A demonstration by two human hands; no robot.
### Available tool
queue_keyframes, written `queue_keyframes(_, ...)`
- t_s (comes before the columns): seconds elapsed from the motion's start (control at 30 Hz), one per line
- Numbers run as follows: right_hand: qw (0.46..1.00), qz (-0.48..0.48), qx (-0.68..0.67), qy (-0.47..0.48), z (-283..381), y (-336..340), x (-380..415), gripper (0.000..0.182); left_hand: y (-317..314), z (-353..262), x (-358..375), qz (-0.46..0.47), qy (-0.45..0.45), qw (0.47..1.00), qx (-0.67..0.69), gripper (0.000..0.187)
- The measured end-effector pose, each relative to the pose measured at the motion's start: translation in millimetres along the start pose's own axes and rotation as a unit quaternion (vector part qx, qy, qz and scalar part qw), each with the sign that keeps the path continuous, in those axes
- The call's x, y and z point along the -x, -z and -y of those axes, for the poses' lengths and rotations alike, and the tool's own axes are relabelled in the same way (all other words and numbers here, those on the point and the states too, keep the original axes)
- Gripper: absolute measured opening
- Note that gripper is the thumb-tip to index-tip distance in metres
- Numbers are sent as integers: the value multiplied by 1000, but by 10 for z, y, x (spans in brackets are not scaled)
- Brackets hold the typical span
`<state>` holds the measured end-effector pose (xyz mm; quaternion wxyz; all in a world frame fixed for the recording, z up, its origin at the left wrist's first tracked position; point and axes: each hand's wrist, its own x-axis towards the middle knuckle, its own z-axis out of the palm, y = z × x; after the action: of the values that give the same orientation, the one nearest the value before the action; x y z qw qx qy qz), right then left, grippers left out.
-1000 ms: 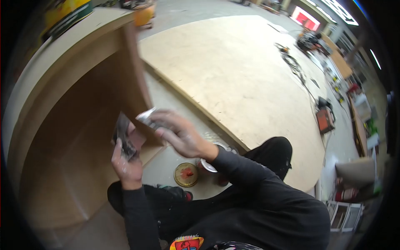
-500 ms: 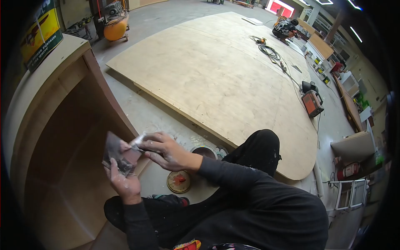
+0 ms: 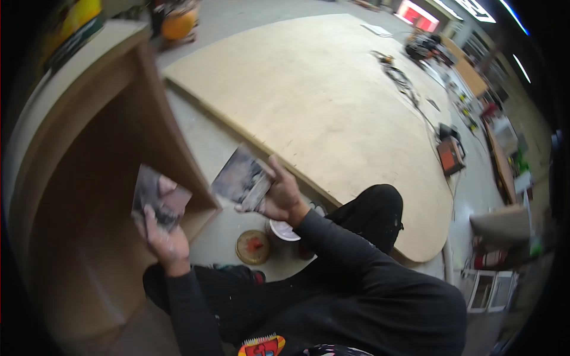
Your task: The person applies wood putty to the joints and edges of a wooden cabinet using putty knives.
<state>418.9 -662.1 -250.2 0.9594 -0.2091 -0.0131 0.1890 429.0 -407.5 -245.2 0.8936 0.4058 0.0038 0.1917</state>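
Observation:
My left hand point(image 3: 168, 243) holds a flat putty scraper point(image 3: 146, 183), its blade tilted upward and a patch of pinkish filler on it. My right hand point(image 3: 286, 197) grips a second flat scraper point(image 3: 233, 175), blurred by motion, with grey smears on its face. The two blades are apart. Below my right hand stands an open tin point(image 3: 286, 230) with pale material inside, partly hidden by the hand and sleeve. Beside the tin lies a round lid point(image 3: 252, 247) with a reddish lump on it.
A curved wooden piece point(image 3: 139, 65) rises at the left, with a yellow and green can point(image 3: 77, 29) on top. A large plywood panel point(image 3: 285, 95) spans the floor ahead, with coiled cable point(image 3: 399, 80) and an orange machine point(image 3: 451, 155). A person point(image 3: 424, 46) crouches at the far edge.
My right hand has moved away from the left scraper, rightward and slightly up, and its scraper blade now shows fully. My left hand has shifted slightly left. The view has turned a little.

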Motion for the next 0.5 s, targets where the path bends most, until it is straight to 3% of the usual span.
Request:
queue_keyframes(0.13, 995, -10, 97, 17, 10, -102, -89, 59, -9, 98, 5, -58, -38, 997, -14, 42)
queue_keyframes(0.17, 964, -4, 260, 50, 50, -120, -99, 52, -1, 128, 13, -71, -43, 996, -11, 39)
queue_keyframes(0.2, 905, 4, 416, 91, 75, -177, -101, 45, -14, 130, 32, -53, -63, 995, -52, 36)
queue_keyframes(0.23, 805, 15, 573, 153, 54, -345, -75, 36, -10, 169, 34, -43, -81, 995, -46, 34)
queue_keyframes(0.3, 563, 59, 771, 290, 10, -571, -76, 31, 9, 192, 23, -34, -99, 994, -44, 32)
queue_keyframes(0.33, 567, 62, 770, 287, -14, -651, -93, 31, 10, 178, 14, -20, -108, 992, -58, 30)
queue_keyframes(0.4, 399, 84, 845, 345, -50, -746, -129, 35, 9, 181, 23, -7, -116, 991, -71, 29)
queue_keyframes(0.5, 377, 102, 851, 351, -90, -846, -200, 37, -7, 169, 23, 2, -116, 990, -80, 30)
